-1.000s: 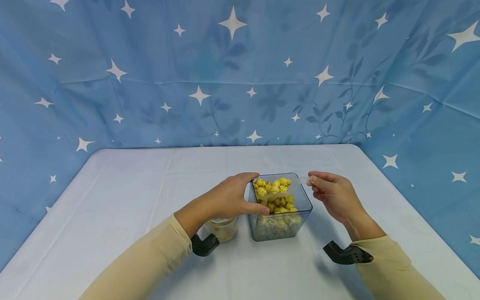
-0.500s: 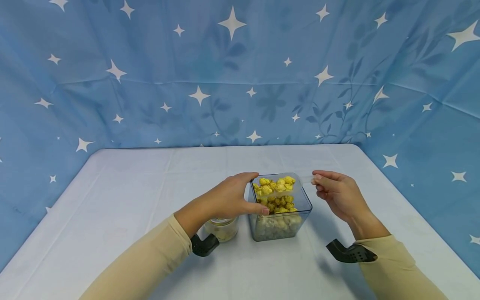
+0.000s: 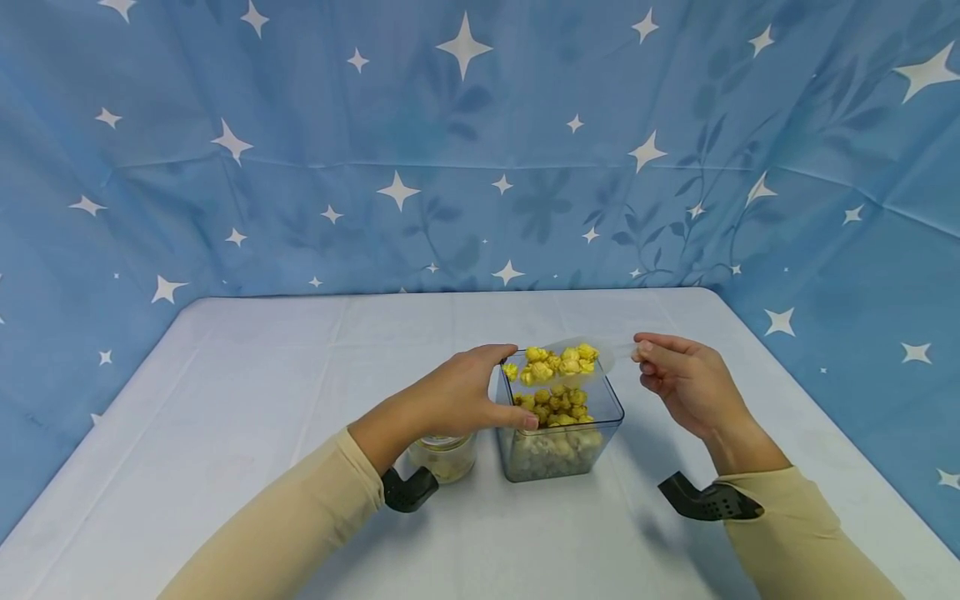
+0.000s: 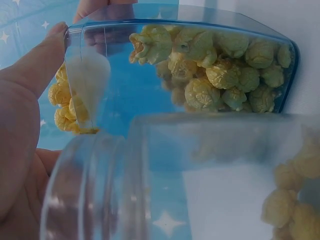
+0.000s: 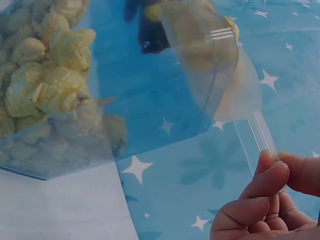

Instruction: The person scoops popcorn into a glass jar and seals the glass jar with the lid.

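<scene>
A clear square plastic container stands on the table, partly filled with yellow popcorn. My left hand grips its left side, with the thumb over the front rim and the fingers at the back left corner. In my right hand, thumb and fingers pinch the thin handle of a translucent scoop. That scoop is held about level at the container's top, heaped with popcorn. Below my left wrist is a clear glass jar, its top partly hidden; some popcorn shows inside it in the left wrist view.
A white cloth covers the table. Behind and beside it hangs a blue curtain with white stars. The jar stands close to the container's left side. Black camera mounts are worn at both wrists.
My right hand has moved a little up and to the right, lifting the loaded scoop from inside the container to its rim. The left hand and container have stayed put.
</scene>
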`<state>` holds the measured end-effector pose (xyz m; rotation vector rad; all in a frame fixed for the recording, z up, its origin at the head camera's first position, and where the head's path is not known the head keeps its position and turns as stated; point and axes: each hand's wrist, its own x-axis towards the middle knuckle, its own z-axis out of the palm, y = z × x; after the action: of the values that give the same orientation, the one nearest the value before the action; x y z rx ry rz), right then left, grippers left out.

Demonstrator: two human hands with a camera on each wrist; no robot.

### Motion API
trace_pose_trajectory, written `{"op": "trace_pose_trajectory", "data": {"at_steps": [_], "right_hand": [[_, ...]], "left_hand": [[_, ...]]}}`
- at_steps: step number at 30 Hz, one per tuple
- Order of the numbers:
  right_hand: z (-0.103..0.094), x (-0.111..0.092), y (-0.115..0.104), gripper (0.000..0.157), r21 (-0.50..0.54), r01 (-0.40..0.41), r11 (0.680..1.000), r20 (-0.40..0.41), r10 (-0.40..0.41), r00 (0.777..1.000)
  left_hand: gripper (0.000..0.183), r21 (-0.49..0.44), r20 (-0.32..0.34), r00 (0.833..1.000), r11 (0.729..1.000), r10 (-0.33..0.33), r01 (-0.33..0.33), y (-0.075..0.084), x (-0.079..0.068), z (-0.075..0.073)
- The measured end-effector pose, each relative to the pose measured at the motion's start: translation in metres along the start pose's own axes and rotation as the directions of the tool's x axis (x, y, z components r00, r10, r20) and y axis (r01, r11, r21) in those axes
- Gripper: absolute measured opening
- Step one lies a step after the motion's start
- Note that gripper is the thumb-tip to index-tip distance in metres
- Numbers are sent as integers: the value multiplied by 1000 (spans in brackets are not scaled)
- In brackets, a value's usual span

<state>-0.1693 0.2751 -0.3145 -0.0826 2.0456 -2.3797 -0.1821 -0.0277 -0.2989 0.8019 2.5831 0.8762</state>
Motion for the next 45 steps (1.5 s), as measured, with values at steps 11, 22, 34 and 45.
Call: {"op": "trace_pose_trajectory", "data": {"at_steps": [11,22,34,45], "right_hand": [[-1,1,-4,22,49,14,999,7,-14,1000],[14,1,-9,24,77,63,995,28,-65,997],[50,1,-15,25,60,81,995,81,-86,993],[71,1,-16,24,-64,116,991,104,-109,989]], "left_hand": [[95,4,-12,1000,1000,-3,3,-1,-1,0],[97,-14,-108,994,1000,-2,1,-11,-20,-5],[89,-59,-287,958,997,20,-39,-42,-66,-13],[85,-128,-289,957,991,4,-43,-72,-79,-1]]}}
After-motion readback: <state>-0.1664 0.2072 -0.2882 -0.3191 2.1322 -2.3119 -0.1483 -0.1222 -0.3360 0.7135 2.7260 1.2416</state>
